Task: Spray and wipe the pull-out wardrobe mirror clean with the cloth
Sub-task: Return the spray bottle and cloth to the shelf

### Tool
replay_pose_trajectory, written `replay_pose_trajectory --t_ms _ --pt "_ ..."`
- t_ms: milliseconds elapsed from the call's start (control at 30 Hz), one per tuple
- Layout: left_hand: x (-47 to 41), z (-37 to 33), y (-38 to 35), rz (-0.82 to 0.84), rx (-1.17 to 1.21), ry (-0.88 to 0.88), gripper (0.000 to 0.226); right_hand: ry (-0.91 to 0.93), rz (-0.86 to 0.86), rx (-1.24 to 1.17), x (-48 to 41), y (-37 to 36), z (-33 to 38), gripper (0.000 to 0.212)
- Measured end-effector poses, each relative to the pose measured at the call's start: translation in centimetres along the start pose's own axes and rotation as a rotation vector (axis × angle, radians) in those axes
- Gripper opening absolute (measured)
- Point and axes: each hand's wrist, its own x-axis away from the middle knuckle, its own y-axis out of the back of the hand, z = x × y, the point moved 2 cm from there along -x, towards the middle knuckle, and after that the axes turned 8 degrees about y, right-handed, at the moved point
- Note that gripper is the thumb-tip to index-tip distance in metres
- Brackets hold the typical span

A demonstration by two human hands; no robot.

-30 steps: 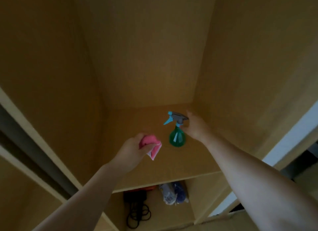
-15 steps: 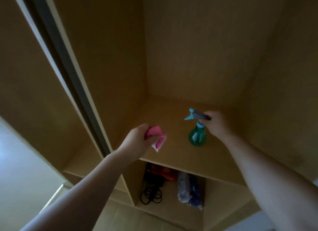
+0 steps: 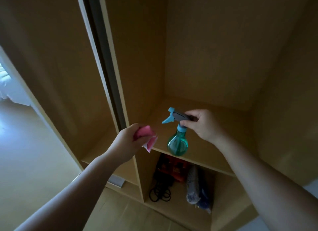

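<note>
Both hands are loaded, so you are at the gathering step, with nothing sprayed or wiped as far as this view shows. Your left hand [image 3: 127,141] is curled tight round the pink cloth [image 3: 148,138], which is bunched in the fist with one corner hanging below the fingers. Your right hand [image 3: 203,125] pinches the grey head of the spray bottle [image 3: 178,144] from behind, between thumb and curled fingers. No finger sits on the blue trigger, and the nozzle points left. The green bottle hangs upright at the front edge of the shelf [image 3: 215,159]; whether its base touches the wood or is clear of it cannot be told from here. The mirror [image 3: 103,62] is, by my reading, the dark narrow strip with the pale frame that runs up between the two wardrobe panels, just beyond your left hand. It shows edge-on, tucked into its slot, with no glass face in sight. The next move therefore calls for drawing it out, and neither of your hands is free. Hook its edge with spare fingers of the cloth hand, or set one thing down first. Then shift your right grip down to the bottle's neck, put a finger on the trigger and turn the nozzle square to the glass.
</note>
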Motion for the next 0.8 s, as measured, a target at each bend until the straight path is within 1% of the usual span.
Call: replay_pose_trajectory --t_ms 200,300,400,500,600,667,800 --pt "2.6 3.5 5.1 -0.022 -0.012 -0.027 0.021 0.028 0.030 -0.001 0.7 -5.3 4.8 0.017" --pt "4.0 6.0 8.6 -0.048 -0.021 -0.046 0.019 0.013 0.013 0.038 0.8 -8.7 7.2 0.016" --pt "5.5 9.1 12.7 -0.028 -0.033 -0.045 0.018 -0.001 -0.010 0.057 1.1 -12.9 9.8 0.017" --pt "7.0 12.4 17.0 0.008 -0.023 -0.041 0.015 -0.040 -0.033 0.034 1.4 -17.3 12.2 0.016" --pt "8.4 15.4 20.7 0.004 -0.033 -0.040 0.015 -0.050 -0.082 0.008 1.6 -21.4 14.3 0.015" --pt "9.0 17.1 22.6 -0.008 -0.037 -0.037 0.017 -0.050 -0.094 -0.006 1.6 -23.6 15.5 0.020" --pt "9.2 20.5 25.1 0.006 -0.033 -0.030 0.019 -0.067 -0.108 -0.042 1.0 -27.7 16.5 0.015"
